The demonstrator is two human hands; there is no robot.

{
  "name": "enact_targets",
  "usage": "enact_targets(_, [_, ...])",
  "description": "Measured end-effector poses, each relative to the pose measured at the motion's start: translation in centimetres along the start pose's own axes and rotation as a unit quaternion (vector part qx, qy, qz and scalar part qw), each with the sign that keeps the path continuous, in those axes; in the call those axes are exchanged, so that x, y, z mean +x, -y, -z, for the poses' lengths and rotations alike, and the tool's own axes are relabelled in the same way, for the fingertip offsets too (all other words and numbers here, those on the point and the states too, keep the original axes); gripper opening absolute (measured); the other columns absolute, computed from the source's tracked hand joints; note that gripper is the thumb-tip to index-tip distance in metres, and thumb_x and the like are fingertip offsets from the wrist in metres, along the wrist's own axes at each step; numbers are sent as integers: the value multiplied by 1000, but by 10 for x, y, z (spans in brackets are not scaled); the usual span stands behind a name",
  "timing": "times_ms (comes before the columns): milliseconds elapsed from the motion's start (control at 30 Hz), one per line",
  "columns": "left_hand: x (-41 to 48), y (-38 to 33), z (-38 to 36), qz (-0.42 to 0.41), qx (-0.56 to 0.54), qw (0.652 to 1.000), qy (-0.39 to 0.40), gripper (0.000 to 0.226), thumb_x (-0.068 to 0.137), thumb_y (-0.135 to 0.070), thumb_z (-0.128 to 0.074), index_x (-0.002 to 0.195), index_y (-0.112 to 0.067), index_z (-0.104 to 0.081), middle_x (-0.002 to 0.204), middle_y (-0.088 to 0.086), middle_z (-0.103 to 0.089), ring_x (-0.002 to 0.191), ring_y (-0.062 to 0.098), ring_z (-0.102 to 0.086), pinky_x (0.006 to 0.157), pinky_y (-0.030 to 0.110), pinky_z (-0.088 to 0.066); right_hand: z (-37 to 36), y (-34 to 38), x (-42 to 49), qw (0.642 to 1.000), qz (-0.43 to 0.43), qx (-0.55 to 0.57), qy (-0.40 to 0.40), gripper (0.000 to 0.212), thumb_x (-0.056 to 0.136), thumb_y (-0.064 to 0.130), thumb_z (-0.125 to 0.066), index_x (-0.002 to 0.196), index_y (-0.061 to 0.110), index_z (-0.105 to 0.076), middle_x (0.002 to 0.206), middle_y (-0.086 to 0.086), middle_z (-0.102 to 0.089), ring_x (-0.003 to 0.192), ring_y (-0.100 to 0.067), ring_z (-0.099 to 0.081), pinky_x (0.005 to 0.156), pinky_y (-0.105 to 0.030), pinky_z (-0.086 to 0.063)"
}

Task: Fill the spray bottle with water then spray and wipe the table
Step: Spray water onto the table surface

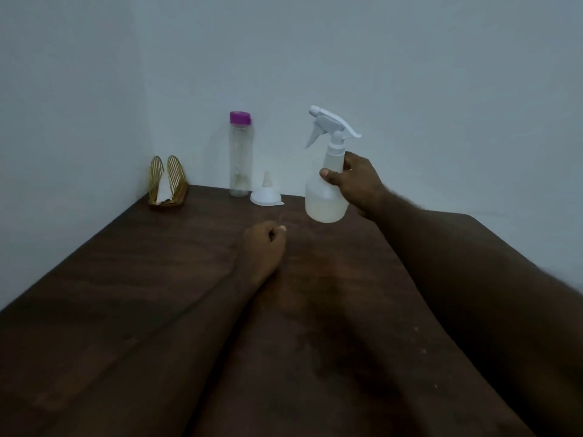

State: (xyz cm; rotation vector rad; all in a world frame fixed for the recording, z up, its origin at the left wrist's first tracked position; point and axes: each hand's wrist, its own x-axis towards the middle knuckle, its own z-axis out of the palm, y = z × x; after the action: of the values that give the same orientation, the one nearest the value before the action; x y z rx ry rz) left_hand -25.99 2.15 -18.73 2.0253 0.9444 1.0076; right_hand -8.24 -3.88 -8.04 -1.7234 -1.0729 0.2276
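My right hand (353,184) grips a translucent spray bottle (325,203) with a white trigger head, holding it upright near the far right of the dark wooden table (157,279). Some water fills its lower part. My left hand (263,244) rests on the table in a loose fist, holding nothing, just left of and in front of the bottle. A clear water bottle (239,156) with a purple cap stands at the far edge. Beside it a white funnel (266,193) sits mouth down.
A gold wire napkin holder (167,182) with white tissue stands in the far left corner. Pale walls close the table on the far and left sides. The table's right edge runs diagonally behind my right forearm.
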Motion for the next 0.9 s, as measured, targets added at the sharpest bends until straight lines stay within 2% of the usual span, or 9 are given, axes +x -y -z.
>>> enact_targets(100, [15, 4, -7, 12, -17, 999, 41, 33, 98, -30, -51, 82, -5, -66, 77, 10, -66, 73, 22, -63, 72, 40, -53, -22, -21, 42, 1000, -8, -17, -17, 41, 87, 20, -70, 124, 9, -60, 119, -7, -66, 107, -26, -63, 96, -49, -51])
enact_targets(267, [22, 13, -13, 20, -87, 994, 58, 35, 99, -28, -50, 70, -16, -65, 65, 0, -65, 61, 11, -61, 69, 37, -54, -48, -47, 93, 999, -16, -36, -29, 43, 88, 20, -67, 128, 9, -55, 123, -8, -63, 112, -27, -60, 99, -49, -49])
enact_targets(400, [24, 14, -14, 28, -92, 993, 68, 35, 99, -29, -49, 70, -18, -64, 67, 1, -64, 61, 12, -60, 69, 37, -54, -63, -61, 114, 998, -22, -43, -34, 44, 89, 19, -65, 130, 8, -54, 126, -10, -62, 114, -28, -59, 100, -49, -49])
enact_targets(567, [23, 12, -12, 35, -89, 992, 82, 34, 101, -28, -47, 75, -16, -66, 69, -1, -64, 63, 10, -59, 69, 31, -52, -75, -67, 121, 998, -13, -57, -36, 43, 90, 16, -62, 131, 7, -52, 128, -11, -60, 115, -28, -58, 100, -47, -48])
enact_targets(900, [24, 15, -14, 16, -65, 995, 71, 36, 100, -26, -48, 81, -3, -68, 64, -6, -61, 53, 0, -55, 53, 13, -44, -84, -72, 130, 997, 6, -67, -29, 43, 96, 16, -57, 136, 7, -46, 133, -12, -56, 120, -27, -53, 94, -33, -43])
